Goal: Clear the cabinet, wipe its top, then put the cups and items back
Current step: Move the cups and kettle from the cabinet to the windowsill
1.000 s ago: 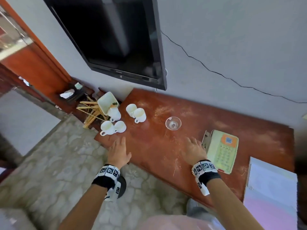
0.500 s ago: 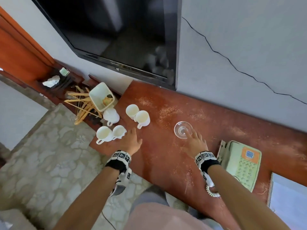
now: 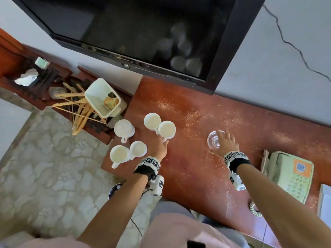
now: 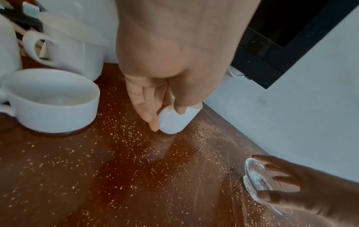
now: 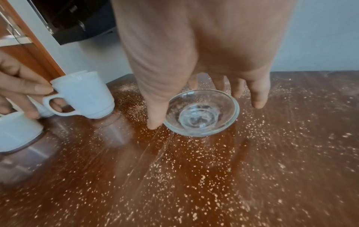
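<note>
On the cabinet [image 3: 188, 169], left hand [image 3: 158, 149] pinches a cup [image 5: 85, 98]; right hand [image 3: 226, 143] grips a glass bowl [image 5: 202, 113].

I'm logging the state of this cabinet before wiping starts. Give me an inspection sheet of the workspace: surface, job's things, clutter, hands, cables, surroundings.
Surface: cabinet top, reddish wood, strewn with pale crumbs or dust.
Job's things: five white cups at the left end; the nearest of the back pair is being gripped; glass bowl upright mid-top.
Clutter: telephone at the right; white basket and wooden hangers beyond the left end.
Hands: left hand pinches the cup's handle; right hand has fingers round the bowl's rim.
Cables: coiled phone cord at the front edge; thin wire on the wall.
Surroundings: wall-mounted television above; patterned floor.
</note>
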### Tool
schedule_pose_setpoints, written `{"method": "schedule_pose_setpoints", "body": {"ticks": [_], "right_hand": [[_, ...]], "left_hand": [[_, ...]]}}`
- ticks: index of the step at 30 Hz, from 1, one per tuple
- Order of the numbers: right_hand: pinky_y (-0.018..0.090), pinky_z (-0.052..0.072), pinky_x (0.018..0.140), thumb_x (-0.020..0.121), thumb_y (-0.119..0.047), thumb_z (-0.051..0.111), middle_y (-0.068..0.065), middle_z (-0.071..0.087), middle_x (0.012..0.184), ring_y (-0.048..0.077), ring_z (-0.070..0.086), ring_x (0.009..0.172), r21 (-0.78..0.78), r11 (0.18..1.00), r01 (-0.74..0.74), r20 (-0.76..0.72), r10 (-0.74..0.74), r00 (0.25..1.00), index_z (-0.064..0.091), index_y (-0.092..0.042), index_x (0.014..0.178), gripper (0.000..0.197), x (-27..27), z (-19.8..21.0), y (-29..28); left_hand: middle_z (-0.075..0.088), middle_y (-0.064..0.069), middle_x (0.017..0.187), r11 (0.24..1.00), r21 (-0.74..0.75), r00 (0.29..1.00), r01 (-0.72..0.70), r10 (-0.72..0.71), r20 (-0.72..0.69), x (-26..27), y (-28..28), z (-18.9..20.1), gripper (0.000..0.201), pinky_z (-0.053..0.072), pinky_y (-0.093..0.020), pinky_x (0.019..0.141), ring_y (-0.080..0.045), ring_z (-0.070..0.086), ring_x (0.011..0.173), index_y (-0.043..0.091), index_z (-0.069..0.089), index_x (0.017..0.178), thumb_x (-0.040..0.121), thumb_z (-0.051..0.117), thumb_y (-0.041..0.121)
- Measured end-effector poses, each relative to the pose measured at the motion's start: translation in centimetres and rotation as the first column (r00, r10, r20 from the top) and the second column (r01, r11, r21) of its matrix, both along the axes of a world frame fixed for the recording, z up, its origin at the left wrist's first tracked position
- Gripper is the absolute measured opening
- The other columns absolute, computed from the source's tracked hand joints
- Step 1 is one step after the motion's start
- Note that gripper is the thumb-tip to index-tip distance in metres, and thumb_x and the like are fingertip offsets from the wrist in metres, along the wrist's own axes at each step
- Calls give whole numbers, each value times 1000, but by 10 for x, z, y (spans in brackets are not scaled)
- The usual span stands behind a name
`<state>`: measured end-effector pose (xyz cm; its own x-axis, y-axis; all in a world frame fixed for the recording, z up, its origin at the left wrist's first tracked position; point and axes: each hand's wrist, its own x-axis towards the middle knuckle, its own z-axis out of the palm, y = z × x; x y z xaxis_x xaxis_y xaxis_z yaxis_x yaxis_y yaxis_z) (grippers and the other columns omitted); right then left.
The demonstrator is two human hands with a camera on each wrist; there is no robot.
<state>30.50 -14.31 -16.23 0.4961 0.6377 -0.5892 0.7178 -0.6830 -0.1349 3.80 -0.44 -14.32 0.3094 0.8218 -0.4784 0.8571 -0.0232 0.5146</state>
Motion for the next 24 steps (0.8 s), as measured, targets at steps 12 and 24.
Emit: {"method": "schedule_pose_setpoints", "body": {"ticks": [12,24], "right_hand": [[60,49,98,76,-43,82,15,40,142,41,39,132,64,985,163,43,-166,985,39,-27,142,80,-18,2,20],[58,39,106,74,-49,76,11,36,149,39,37,135,278,874,398,-61,-397,916,38,-34,148,85,-81,42,-19]], "left_hand": [[74,-7,88,940,-301,945,-163,236,226,-14,15,-20,19,54,-18,57,-21,72,75,10,70,90,103,59,17],[74,-3,76,895,-368,876,-251,372,308,-29,-25,2,15,54,-19,69,-13,65,71,14,77,87,98,68,19]]}}
